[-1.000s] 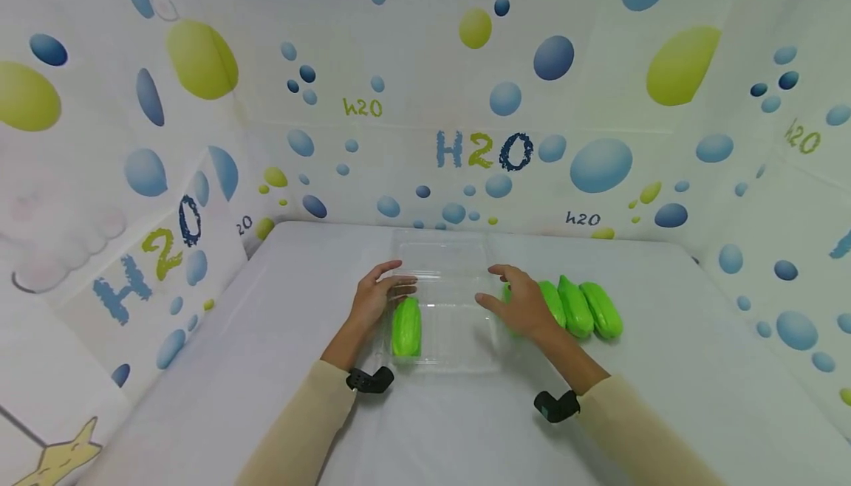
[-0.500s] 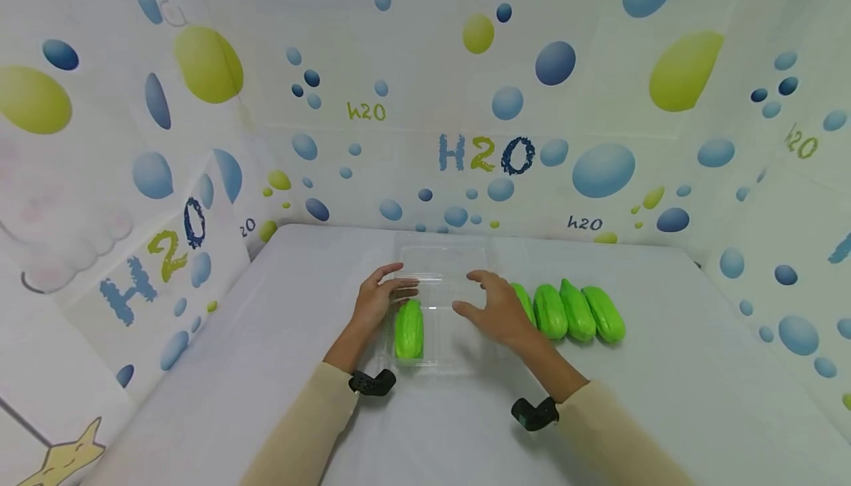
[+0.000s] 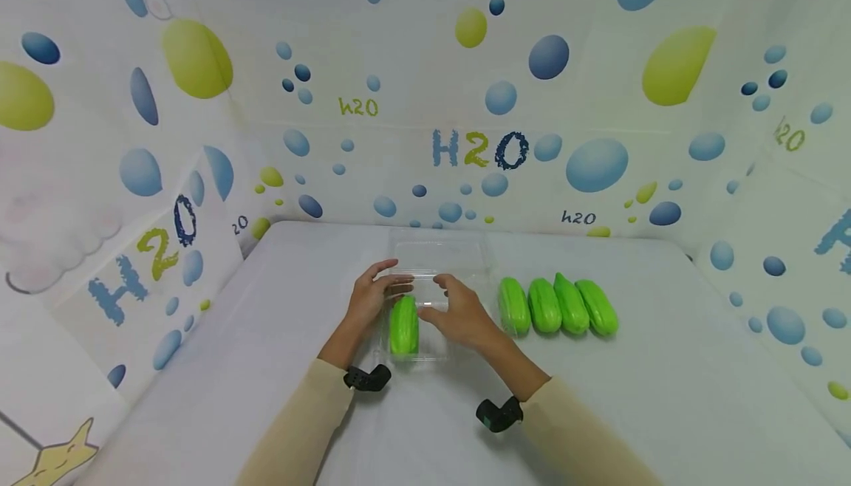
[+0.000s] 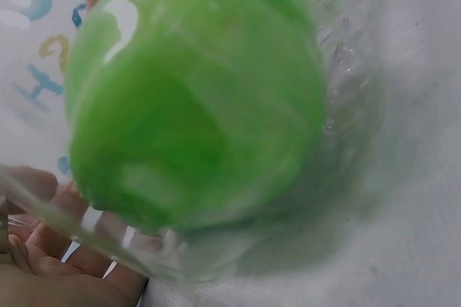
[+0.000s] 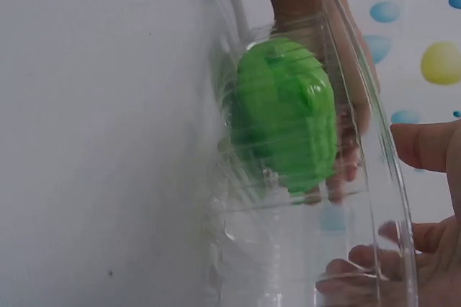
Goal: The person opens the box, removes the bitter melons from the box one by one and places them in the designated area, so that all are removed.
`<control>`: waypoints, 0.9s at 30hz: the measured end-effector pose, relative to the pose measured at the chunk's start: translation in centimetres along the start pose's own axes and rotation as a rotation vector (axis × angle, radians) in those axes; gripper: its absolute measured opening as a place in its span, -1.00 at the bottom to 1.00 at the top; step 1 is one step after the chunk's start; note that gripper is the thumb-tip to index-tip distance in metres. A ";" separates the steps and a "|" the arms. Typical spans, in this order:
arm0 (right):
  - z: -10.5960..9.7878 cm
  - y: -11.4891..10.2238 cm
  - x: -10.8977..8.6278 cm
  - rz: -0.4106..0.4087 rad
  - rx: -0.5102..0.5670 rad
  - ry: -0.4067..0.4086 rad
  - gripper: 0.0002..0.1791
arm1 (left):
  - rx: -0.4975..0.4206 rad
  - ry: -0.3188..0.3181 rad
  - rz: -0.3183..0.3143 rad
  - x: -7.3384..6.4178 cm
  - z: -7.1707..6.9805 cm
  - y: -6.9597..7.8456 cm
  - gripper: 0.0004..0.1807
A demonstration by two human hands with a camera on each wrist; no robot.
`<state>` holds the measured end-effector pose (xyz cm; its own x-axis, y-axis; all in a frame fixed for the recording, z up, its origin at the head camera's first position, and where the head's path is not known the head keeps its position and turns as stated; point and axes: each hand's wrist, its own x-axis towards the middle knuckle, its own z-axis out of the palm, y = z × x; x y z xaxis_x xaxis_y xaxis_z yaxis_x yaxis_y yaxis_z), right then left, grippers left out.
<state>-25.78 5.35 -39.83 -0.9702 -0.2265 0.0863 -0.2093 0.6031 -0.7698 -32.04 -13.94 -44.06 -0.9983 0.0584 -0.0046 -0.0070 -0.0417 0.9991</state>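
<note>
A green, ridged, oblong vegetable (image 3: 404, 327) lies lengthwise in the left part of a clear plastic clamshell box (image 3: 435, 349), whose lid (image 3: 435, 253) is folded back behind. My left hand (image 3: 368, 298) is at the box's left side, fingers extended over the vegetable's far end. Above the box interior, my right hand (image 3: 462, 316) holds nothing, its thumb and forefinger spread close to the vegetable's right side. In the left wrist view the vegetable (image 4: 194, 98) fills the middle, with the left hand's fingers (image 4: 79, 256) beyond the rim. The right wrist view shows the vegetable (image 5: 284, 116) through the clear wall.
To the right of the box, several similar green vegetables (image 3: 545, 307) lie side by side in a row on the white tabletop (image 3: 651, 397). A patterned sheet (image 3: 465, 87) with bubbles and lettering hangs behind and at both sides.
My right hand has moved left, from the row of vegetables to over the box beside the vegetable inside. The row is now uncovered. My left hand stays nearly where it was.
</note>
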 end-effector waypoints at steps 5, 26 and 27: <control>0.7 -0.1 0.4 0.026 0.006 -0.025 -0.25 | 0.002 0.001 0.005 0.2 0.1 -0.1 -0.54; 3.2 -1.1 1.6 0.030 -0.047 -0.123 -0.16 | -0.037 -0.010 0.029 0.0 -0.1 0.0 -0.53; 3.2 -1.1 1.6 0.038 -0.043 -0.124 -0.15 | -0.034 -0.009 0.030 0.0 -0.1 0.0 -0.53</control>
<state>-26.72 1.85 -40.83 -0.9555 -0.2941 -0.0232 -0.1803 0.6445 -0.7430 -32.05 -14.01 -44.10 -0.9975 0.0653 0.0258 0.0207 -0.0770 0.9968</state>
